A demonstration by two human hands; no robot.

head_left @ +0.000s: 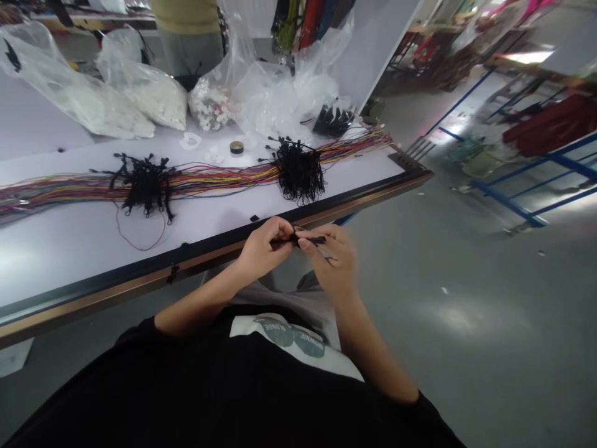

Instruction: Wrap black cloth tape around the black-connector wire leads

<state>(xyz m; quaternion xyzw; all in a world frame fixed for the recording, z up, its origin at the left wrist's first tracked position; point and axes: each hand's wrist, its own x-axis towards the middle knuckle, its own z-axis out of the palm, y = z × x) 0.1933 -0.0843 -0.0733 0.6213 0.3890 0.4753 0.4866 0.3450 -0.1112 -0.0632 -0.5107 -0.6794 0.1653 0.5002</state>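
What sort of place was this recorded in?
Likely a workshop or factory floor, perhaps for wiring work: long coloured wires run along a workbench, with filled clear plastic bags standing behind them.

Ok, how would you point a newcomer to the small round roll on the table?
Find the long white table, then the strand of coloured wires running along it. Just beyond the wires, between the two black clusters, sits the roll; its squat dark side and yellowish top set it apart from the pale scraps beside it.

Bundled wires [219, 178] and bagged parts [161, 101] on a workbench [84, 249] show a workshop.
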